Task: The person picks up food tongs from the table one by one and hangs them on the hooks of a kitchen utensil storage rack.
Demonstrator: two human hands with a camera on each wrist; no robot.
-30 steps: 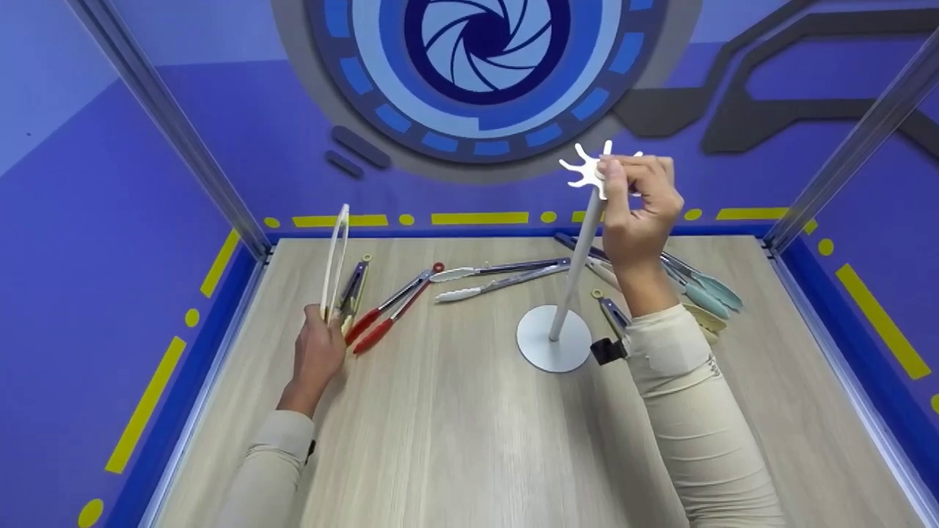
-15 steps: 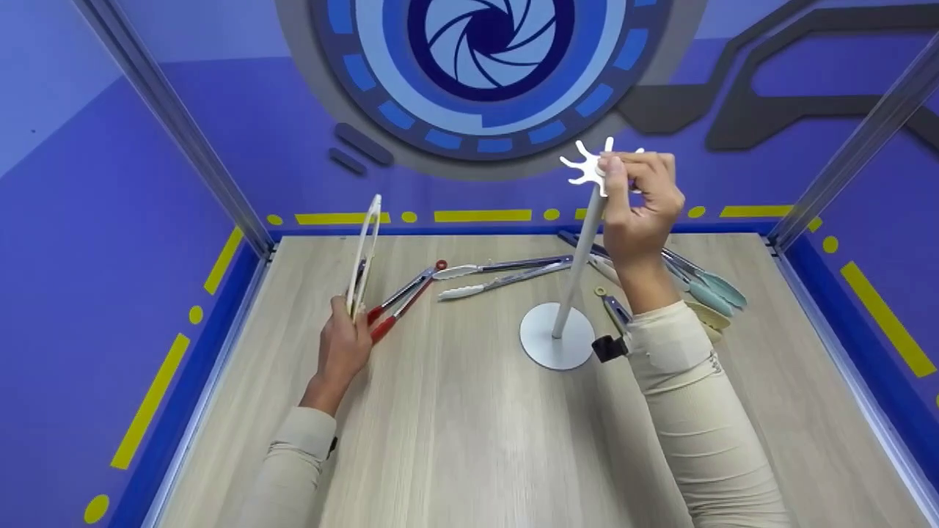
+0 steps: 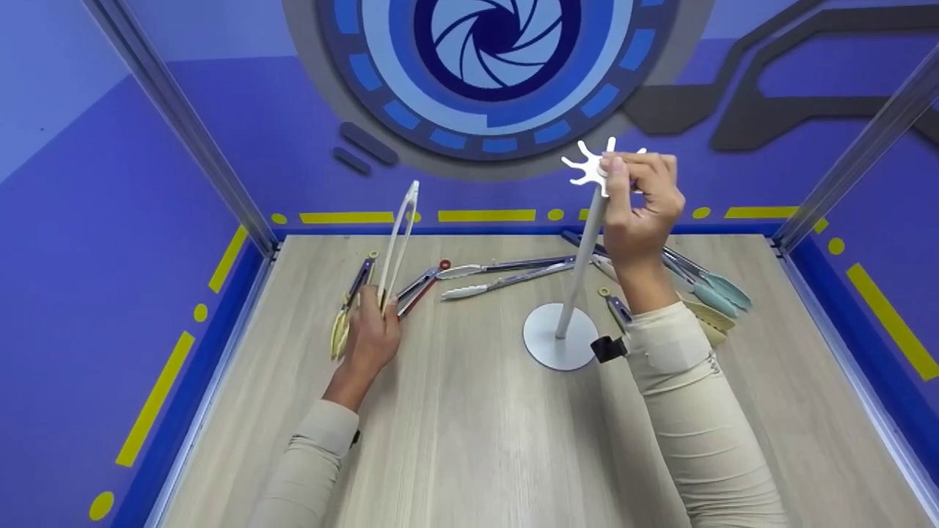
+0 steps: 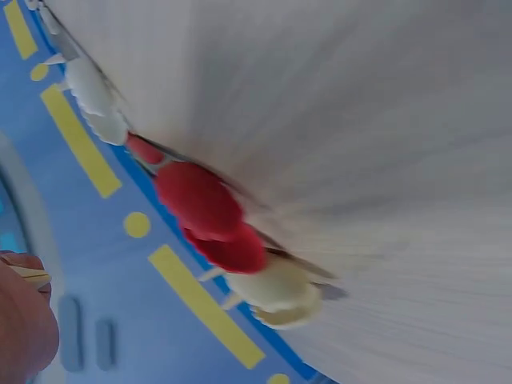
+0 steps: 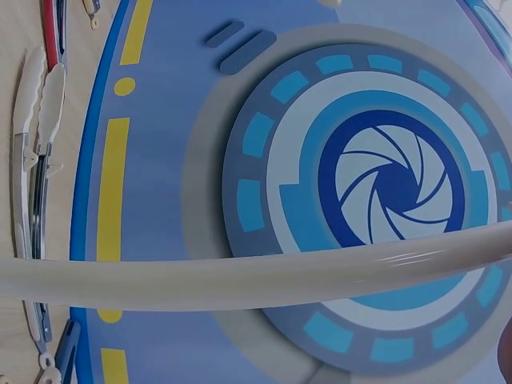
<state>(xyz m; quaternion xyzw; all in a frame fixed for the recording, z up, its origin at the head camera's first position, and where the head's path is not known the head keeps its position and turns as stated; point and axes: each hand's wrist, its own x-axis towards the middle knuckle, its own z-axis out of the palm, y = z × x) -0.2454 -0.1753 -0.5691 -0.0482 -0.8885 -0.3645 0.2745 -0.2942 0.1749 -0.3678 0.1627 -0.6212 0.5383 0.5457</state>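
Note:
My left hand (image 3: 374, 334) grips a pair of slim cream tongs (image 3: 400, 238) low down, their joined end pointing up and leaning right. In the left wrist view that hand shows only at the lower left edge. My right hand (image 3: 645, 205) pinches the middle of the white, many-pronged hook top (image 3: 587, 167) of a stand. The stand's grey pole (image 3: 579, 264) tilts a little in the head view, rising from a round pale base (image 3: 543, 348). Across the right wrist view runs the same pole (image 5: 240, 284), with a fingertip at the right edge.
Yellow-tipped tongs (image 3: 340, 334) lie left of my left hand, red tongs (image 3: 419, 293) just right of it. White-tipped tongs (image 3: 463, 292) lie between there and the pole. Teal tongs (image 3: 715, 293) and yellowish ones (image 3: 708, 319) lie beyond my right forearm. Blue walls bound the table (image 3: 469, 440).
My left hand has moved right with the cream tongs, from beside the yellow-tipped tongs to over the red ones. The right hand keeps its pinch on the stand's top.

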